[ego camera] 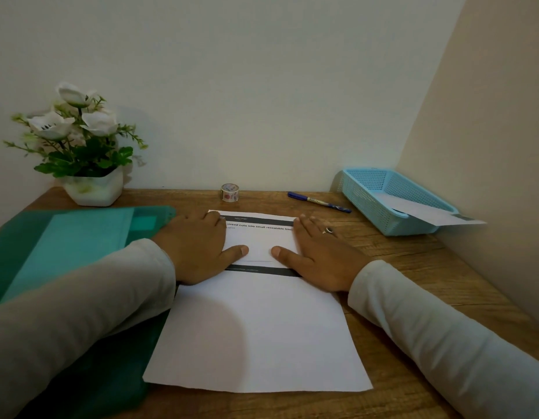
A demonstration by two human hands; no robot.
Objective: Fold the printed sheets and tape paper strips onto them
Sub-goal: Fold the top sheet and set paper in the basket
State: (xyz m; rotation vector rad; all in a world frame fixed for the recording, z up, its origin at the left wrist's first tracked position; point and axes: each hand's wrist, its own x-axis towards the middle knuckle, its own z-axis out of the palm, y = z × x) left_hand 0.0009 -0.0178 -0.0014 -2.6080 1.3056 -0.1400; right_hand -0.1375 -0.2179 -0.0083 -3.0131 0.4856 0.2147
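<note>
A white printed sheet (256, 334) lies on the wooden desk (398, 267), with bold text and dark bands across its far end. My left hand (195, 246) presses flat on the sheet's far left part, fingers straight. My right hand (319, 255), with a ring on one finger, presses flat on the far right part. The two thumbs point toward each other over a small white paper strip (257, 251) between the dark bands. A roll of patterned tape (230, 192) stands beyond the sheet near the wall.
A teal plastic folder (75, 246) lies at the left, partly under my left arm. A white pot of flowers (81, 152) stands at the back left. A blue pen (319, 202) and a light-blue basket (386, 204) holding folded paper sit at the back right by the corner wall.
</note>
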